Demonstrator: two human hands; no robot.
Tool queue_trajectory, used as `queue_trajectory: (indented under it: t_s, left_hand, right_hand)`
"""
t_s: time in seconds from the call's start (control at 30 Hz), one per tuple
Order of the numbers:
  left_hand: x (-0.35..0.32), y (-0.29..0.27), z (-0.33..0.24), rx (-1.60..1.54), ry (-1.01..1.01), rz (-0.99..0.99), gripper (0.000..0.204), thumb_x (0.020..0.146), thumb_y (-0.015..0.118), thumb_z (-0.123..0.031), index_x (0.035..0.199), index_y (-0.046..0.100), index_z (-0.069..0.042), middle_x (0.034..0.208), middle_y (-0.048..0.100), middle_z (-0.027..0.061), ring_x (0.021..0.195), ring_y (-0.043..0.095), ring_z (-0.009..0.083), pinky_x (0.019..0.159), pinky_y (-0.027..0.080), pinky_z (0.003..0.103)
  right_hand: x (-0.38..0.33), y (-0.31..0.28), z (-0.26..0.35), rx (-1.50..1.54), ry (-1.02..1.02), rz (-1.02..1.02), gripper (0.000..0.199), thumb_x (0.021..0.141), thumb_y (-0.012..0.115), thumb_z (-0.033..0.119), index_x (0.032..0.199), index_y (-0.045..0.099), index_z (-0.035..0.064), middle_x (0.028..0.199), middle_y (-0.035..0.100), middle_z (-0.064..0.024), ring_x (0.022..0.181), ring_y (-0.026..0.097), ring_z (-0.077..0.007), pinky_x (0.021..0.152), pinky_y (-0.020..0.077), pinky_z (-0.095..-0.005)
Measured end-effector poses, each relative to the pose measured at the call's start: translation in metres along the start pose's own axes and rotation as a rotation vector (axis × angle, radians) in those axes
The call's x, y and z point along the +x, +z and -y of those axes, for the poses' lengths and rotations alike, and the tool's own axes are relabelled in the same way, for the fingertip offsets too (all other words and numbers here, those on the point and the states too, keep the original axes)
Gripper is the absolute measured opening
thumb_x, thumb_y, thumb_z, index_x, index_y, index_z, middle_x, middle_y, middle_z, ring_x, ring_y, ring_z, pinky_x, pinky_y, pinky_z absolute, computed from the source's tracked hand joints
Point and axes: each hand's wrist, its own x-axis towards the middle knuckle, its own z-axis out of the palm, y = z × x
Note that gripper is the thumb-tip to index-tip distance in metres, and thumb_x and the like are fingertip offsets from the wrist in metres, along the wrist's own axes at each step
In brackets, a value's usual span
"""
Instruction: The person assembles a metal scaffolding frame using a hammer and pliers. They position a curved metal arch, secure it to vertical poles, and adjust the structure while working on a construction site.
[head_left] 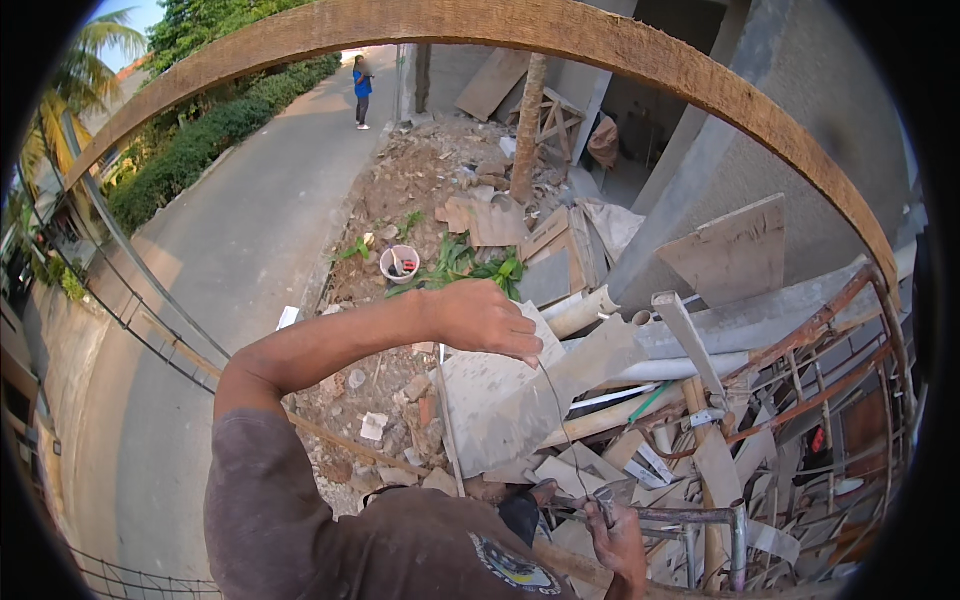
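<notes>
My left hand [490,322] is raised in front of me, with the arm bent across my view. Its fingers are closed in a pinch on the upper end of a thin, dark wire [563,425]. The wire curves down towards my right hand [620,548], which is low on the right beside a rusty metal pipe frame [690,515]. My right fingers are wrapped round a small grey metal hand tool [604,496]. Its exact kind is hard to make out. The wire's lower end passes close to this tool; whether the tool grips it is hidden.
A wooden beam [560,25] arches across the top. Below lie boards, pipes and rubble, with a leaning board [735,250] by the grey wall. A white bucket [400,263] stands near green leaves. A person in blue [362,90] stands on the road [230,220].
</notes>
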Motion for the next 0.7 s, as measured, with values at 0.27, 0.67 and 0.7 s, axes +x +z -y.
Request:
queue_trajectory:
  t_s: [0.27, 0.67, 0.7]
  left_hand:
    - [0.005, 0.023, -0.011, -0.166, 0.099, 0.069, 0.022, 0.100, 0.060, -0.033, 0.097, 0.058, -0.012, 0.076, 0.058, 0.0036, 0.065, 0.066, 0.0243, 0.048, 0.049, 0.041]
    - [0.007, 0.041, -0.008, -0.218, 0.111, 0.175, 0.027, 0.103, 0.052, -0.037, 0.099, 0.053, -0.011, 0.081, 0.060, 0.0062, 0.068, 0.068, 0.0303, 0.051, 0.052, 0.044]
    - [0.012, 0.031, -0.012, -0.215, 0.127, 0.178, 0.027, 0.103, 0.052, -0.038, 0.099, 0.053, -0.011, 0.082, 0.061, 0.0063, 0.069, 0.068, 0.0311, 0.052, 0.052, 0.045]
  right_hand:
    - [-0.016, -0.034, 0.010, 0.603, -0.084, -0.362, 0.027, 0.103, 0.062, 0.024, 0.094, 0.070, -0.0005, 0.066, 0.060, -0.0041, 0.058, 0.053, -0.0157, 0.055, 0.0405, -0.0328]
    - [-0.029, -0.033, -0.011, 0.487, 0.157, -0.461, 0.025, 0.101, 0.066, 0.023, 0.092, 0.068, -0.0006, 0.069, 0.061, -0.0058, 0.065, 0.059, -0.0159, 0.060, 0.0472, -0.0340]
    - [-0.019, -0.034, -0.028, 0.570, 0.092, -0.627, 0.034, 0.102, 0.064, 0.026, 0.086, 0.068, -0.0033, 0.062, 0.058, -0.0076, 0.055, 0.056, -0.0165, 0.055, 0.0443, -0.0339]
